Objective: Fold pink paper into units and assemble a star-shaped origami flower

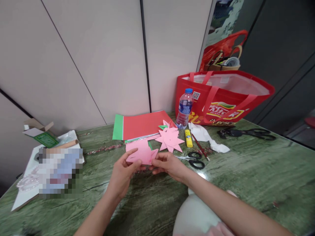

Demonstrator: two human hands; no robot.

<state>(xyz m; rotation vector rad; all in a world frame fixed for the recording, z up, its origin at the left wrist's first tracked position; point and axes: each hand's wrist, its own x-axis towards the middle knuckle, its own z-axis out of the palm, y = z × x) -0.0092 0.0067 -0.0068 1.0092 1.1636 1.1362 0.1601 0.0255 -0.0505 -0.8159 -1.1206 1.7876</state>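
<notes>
Pink paper (139,150) is sitting between both hands, low over the near edge of the stacked sheets, in front of the wearer. Left hand (125,168) is grasping its left and lower side, thumb on the near face, fingers bending around the edge. Right hand (169,164) is pinching low at the right side, by a folded point (154,154); whether that point is belonging to the same piece or lying over it, cannot tell. Neither hand is hanging free; the underside fingers are partly hiding.

Handling, as judged: the paper is looking very light, fairly stiff when flat, dry rather than slippery, but creasing easily. The folded point is seeming the weak spot, likely to be crushing or opening under a hard squeeze. Best hold: the flat left margin for steadying, with fingertips pressing lightly along the fold at right, thumb and finger on opposite faces.

Around it: a pink star (169,139) is lying just beyond the right hand, its thin tips inviting bends. A red sheet (147,124) is lying behind, a green strip (118,127) showing at its left. Scissors (189,159) are resting on the worktop (246,173) near the right hand; glue stick (188,138) and pencil (200,147) are lying farther off, a bottle (184,108) standing behind them.
</notes>
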